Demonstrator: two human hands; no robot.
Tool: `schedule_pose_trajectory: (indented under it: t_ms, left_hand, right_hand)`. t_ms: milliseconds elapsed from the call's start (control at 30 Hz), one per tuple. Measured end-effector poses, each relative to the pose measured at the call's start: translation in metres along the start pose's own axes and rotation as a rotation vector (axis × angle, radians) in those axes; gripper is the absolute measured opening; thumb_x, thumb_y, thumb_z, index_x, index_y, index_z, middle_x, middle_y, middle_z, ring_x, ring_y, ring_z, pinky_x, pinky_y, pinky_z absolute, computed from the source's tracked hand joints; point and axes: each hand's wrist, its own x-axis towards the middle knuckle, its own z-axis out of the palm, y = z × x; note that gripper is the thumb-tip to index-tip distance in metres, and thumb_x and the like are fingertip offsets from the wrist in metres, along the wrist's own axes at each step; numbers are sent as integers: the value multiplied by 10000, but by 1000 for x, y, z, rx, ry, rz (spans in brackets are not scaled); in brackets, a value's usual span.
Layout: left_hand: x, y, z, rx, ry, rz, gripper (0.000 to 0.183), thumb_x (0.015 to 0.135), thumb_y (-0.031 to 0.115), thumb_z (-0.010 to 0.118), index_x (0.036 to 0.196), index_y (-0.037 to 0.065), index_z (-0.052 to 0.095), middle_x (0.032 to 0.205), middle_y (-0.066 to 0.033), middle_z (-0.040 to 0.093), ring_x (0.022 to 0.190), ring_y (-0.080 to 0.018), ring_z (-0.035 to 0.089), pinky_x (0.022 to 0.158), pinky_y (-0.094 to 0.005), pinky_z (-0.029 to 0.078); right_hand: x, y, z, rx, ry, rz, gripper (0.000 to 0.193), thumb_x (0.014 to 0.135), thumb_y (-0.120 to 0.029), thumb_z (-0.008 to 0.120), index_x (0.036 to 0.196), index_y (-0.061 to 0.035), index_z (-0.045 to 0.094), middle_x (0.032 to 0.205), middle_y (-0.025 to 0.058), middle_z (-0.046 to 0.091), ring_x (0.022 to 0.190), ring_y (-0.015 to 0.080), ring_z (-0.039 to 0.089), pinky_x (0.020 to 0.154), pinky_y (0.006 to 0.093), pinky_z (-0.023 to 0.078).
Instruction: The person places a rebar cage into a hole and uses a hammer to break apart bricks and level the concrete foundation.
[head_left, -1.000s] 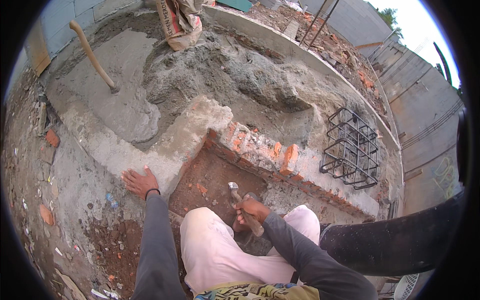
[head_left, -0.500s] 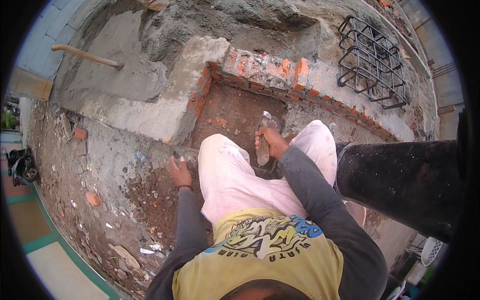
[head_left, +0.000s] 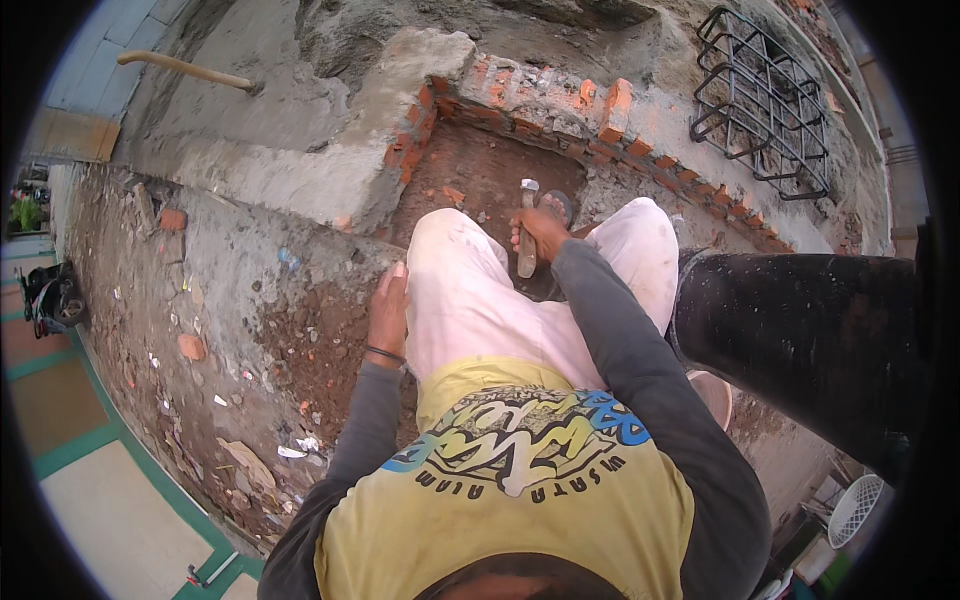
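My right hand [head_left: 543, 230] is closed around the worn wooden handle of a short hammer [head_left: 527, 258]. The tool's shiny metal end points away from me, above the soil pit between my knees. My left hand [head_left: 388, 310], with a dark band at the wrist, lies against the outer side of my left thigh. Its fingers are stretched out and nothing shows in them. Past my knees, a low brick wall [head_left: 545, 108] bounds the pit, with mortar on its top. One orange brick [head_left: 616, 110] stands up on that wall.
Wet grey mortar with a wooden-handled tool [head_left: 185, 70] stuck in it lies far left. A black steel rebar cage [head_left: 762, 105] rests far right. A large black pipe [head_left: 800, 335] lies close by my right knee. Rubble and loose bricks [head_left: 191, 347] cover the ground at left.
My left hand has moved from above the ground to my left thigh. The hammer has turned slightly in my right hand. The whole view has shifted, with the wall now higher in it.
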Motion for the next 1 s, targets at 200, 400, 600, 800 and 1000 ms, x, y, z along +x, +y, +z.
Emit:
schedule_pose_trajectory:
  t_ms: [200, 400, 600, 800, 1000]
  left_hand:
    - [-60, 187, 39, 186, 53, 1396, 320, 941, 273, 489, 1089, 12, 599, 1293, -230, 501, 1278, -358, 410, 1040, -451, 346]
    - [-118, 273, 25, 416, 115, 2047, 345, 941, 267, 470, 1138, -5, 550, 1293, -242, 493, 1275, -362, 413, 1047, -454, 342]
    - [-129, 284, 9, 460, 174, 2139, 378, 942, 262, 452, 1187, -21, 501, 1294, -254, 486, 1271, -365, 415, 1053, -457, 338]
    - [-138, 291, 2, 452, 187, 2213, 416, 942, 257, 433, 1235, -38, 452, 1294, -266, 479, 1267, -369, 418, 1060, -460, 333]
    - [-143, 308, -9, 387, 271, 2248, 458, 942, 252, 414, 1284, -54, 403, 1295, -277, 472, 1264, -372, 421, 1066, -463, 329]
  right_hand:
    - [15, 7, -21, -87, 29, -11, 95, 834, -107, 532, 855, -24, 490, 618, 85, 530, 463, 198, 542, 411, 339, 488]
    - [32, 6, -26, -88, 30, -59, 103, 840, -105, 498, 871, -10, 521, 598, 106, 531, 454, 228, 533, 394, 386, 432]
    - [16, 8, -33, -243, -23, -49, 106, 819, -105, 502, 866, -11, 517, 568, 108, 539, 406, 210, 521, 337, 319, 440]
    - [23, 27, -48, -237, -45, -14, 138, 854, -112, 468, 838, 5, 539, 619, 125, 561, 430, 219, 549, 346, 343, 452]
    - [-21, -13, -14, -58, -81, -44, 124, 789, -127, 549, 852, -20, 547, 627, 73, 553, 471, 195, 548, 427, 336, 481]
